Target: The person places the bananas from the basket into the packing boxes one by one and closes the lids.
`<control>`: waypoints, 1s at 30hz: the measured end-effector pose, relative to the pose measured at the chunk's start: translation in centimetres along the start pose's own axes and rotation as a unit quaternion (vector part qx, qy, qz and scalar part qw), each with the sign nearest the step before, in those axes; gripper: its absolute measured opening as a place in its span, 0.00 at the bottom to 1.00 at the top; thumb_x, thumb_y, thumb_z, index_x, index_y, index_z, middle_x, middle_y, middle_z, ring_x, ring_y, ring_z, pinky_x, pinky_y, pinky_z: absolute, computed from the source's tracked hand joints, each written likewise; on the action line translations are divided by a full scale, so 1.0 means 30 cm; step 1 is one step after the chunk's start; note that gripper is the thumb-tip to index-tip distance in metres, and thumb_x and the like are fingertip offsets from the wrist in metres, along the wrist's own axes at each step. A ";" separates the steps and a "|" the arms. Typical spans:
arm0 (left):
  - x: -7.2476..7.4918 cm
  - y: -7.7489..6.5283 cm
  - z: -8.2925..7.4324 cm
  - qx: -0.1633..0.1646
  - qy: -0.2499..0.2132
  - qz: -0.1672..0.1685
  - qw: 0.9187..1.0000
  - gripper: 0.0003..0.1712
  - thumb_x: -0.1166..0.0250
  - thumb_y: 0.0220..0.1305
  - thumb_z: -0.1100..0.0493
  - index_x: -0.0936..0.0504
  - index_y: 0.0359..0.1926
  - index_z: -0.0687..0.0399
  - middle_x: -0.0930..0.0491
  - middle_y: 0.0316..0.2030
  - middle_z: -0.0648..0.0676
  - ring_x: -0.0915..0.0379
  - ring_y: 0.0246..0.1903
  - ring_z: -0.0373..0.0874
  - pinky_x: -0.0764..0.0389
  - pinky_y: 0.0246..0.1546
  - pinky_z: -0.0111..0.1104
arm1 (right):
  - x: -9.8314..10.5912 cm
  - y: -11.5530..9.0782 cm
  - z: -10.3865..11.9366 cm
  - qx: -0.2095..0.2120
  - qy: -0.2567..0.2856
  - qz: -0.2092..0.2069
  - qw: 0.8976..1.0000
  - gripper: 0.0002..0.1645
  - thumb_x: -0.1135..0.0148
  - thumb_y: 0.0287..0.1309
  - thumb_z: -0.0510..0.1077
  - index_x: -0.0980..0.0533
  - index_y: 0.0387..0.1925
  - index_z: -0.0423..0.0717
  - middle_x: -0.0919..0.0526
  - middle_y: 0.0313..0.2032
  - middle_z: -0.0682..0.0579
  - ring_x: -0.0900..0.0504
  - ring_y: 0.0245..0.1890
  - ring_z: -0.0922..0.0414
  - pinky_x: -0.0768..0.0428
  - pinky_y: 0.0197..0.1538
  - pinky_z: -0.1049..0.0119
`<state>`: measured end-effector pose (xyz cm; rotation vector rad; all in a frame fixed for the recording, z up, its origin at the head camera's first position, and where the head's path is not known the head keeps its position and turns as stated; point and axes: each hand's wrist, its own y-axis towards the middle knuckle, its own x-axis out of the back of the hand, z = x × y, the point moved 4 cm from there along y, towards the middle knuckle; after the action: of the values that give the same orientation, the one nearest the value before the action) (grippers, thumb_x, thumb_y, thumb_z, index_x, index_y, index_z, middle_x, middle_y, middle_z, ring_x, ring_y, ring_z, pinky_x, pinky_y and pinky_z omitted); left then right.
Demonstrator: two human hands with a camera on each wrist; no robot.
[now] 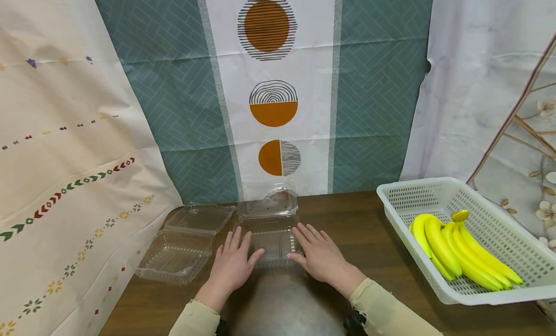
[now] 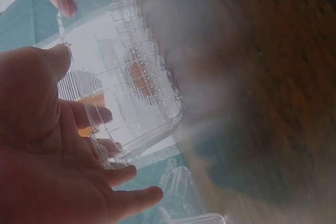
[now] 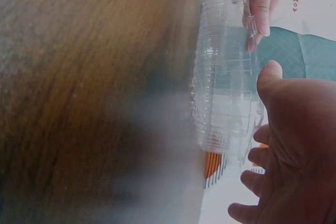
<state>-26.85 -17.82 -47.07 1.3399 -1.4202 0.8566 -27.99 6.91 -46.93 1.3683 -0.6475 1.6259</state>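
Head: L hand (image 1: 232, 266) & R hand (image 1: 323, 259) flank open clear box (image 1: 270, 242) on table (image 1: 356, 230), prob. steadying it. L wrist: fingers spread at rim. R wrist: fingers spread, no pinch; next move prob. needs light touch.

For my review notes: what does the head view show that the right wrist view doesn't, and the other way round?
Only head: the basket holding bananas, the sleeves, and a second open clear container that I cannot make out from the wrist.

Only right wrist: the palm side of the right hand and a low, close side-on look at the middle clear container.

Both: that middle container, the right hand, the left hand, the wooden table and the backdrop cloth.
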 end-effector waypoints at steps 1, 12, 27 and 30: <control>0.000 0.000 0.001 0.001 -0.002 -0.001 1.000 0.44 0.42 0.84 0.35 0.32 0.83 0.62 0.47 0.85 0.72 0.54 0.84 0.72 0.42 0.76 0.71 | 0.000 0.001 0.000 -0.001 -0.002 0.000 1.000 0.50 0.45 0.81 0.70 0.39 0.86 0.43 0.39 0.85 0.42 0.41 0.84 0.40 0.39 0.81 0.36; -0.006 -0.001 0.007 0.015 -0.029 0.000 0.999 0.47 0.40 0.83 0.35 0.33 0.81 0.70 0.51 0.84 0.76 0.56 0.84 0.72 0.41 0.78 0.67 | -0.010 0.000 -0.001 -0.012 -0.001 -0.002 1.000 0.52 0.46 0.81 0.71 0.38 0.85 0.39 0.39 0.85 0.41 0.40 0.84 0.40 0.38 0.81 0.36; -0.009 -0.006 0.002 0.016 -0.040 -0.009 0.999 0.46 0.38 0.83 0.36 0.31 0.80 0.71 0.49 0.83 0.78 0.54 0.84 0.73 0.40 0.78 0.65 | -0.019 -0.001 -0.004 -0.017 0.002 -0.006 1.000 0.51 0.44 0.80 0.71 0.36 0.84 0.38 0.37 0.84 0.41 0.37 0.83 0.41 0.37 0.81 0.38; -0.007 -0.006 0.001 0.015 -0.041 -0.012 0.999 0.46 0.39 0.83 0.36 0.31 0.80 0.70 0.49 0.83 0.78 0.53 0.83 0.73 0.40 0.78 0.65 | -0.020 0.001 -0.005 -0.018 0.004 -0.008 1.000 0.51 0.44 0.80 0.71 0.36 0.84 0.38 0.37 0.84 0.41 0.37 0.83 0.41 0.36 0.81 0.38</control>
<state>-26.68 -17.80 -47.30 1.4267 -1.4564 0.8167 -28.10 6.83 -47.54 1.3374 -0.6579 1.5989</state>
